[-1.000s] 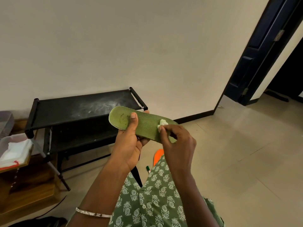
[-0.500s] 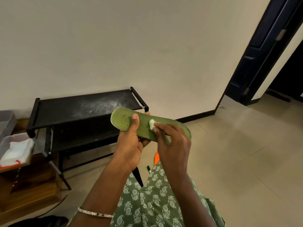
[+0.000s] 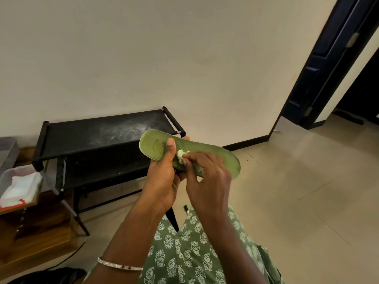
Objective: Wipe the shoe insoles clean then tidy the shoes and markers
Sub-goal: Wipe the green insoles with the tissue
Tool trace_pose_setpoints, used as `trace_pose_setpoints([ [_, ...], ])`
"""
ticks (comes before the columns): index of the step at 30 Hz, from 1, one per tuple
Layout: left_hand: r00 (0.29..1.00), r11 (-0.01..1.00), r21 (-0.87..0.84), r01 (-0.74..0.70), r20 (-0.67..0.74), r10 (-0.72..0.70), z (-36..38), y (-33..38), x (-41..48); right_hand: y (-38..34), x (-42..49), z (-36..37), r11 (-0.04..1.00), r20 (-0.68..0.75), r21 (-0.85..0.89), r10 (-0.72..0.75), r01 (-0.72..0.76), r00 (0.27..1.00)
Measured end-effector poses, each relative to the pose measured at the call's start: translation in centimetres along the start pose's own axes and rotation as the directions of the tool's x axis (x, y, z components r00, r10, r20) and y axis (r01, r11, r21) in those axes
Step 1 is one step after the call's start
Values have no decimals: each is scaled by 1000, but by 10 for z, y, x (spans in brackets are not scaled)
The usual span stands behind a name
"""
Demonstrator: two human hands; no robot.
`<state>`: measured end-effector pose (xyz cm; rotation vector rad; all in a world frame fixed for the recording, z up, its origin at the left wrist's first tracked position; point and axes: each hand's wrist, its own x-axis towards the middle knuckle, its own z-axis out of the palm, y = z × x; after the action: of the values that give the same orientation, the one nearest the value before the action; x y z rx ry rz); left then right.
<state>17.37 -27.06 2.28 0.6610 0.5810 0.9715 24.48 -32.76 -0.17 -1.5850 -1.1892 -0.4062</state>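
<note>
A green shoe insole (image 3: 213, 155) is held up in front of me, lying across from upper left to lower right. My left hand (image 3: 164, 177) grips it from below near its left end, thumb pressed on top. My right hand (image 3: 207, 177) pinches a small white wad of tissue (image 3: 180, 155) and presses it on the insole's middle, close to the left thumb. A green-capped marker (image 3: 186, 209) lies on the floor below the hands, partly hidden by my knee.
A low black shoe rack (image 3: 98, 136) stands against the wall behind the insole. At the left a clear plastic box (image 3: 18, 185) with white cloth sits on a wooden stand. A dark open door (image 3: 328, 64) is at the right, over tiled floor.
My right hand slid the tissue wad leftward along the insole, from its middle toward the left thumb. More of the insole's right end now shows. The left hand kept its grip.
</note>
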Motion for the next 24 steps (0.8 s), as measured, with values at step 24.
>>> trace_pose_setpoints([
  [24,1000,997,63,-31,6,31,-1,10,-2,21,1,-7,999,-14,-43,-20,20,1000],
])
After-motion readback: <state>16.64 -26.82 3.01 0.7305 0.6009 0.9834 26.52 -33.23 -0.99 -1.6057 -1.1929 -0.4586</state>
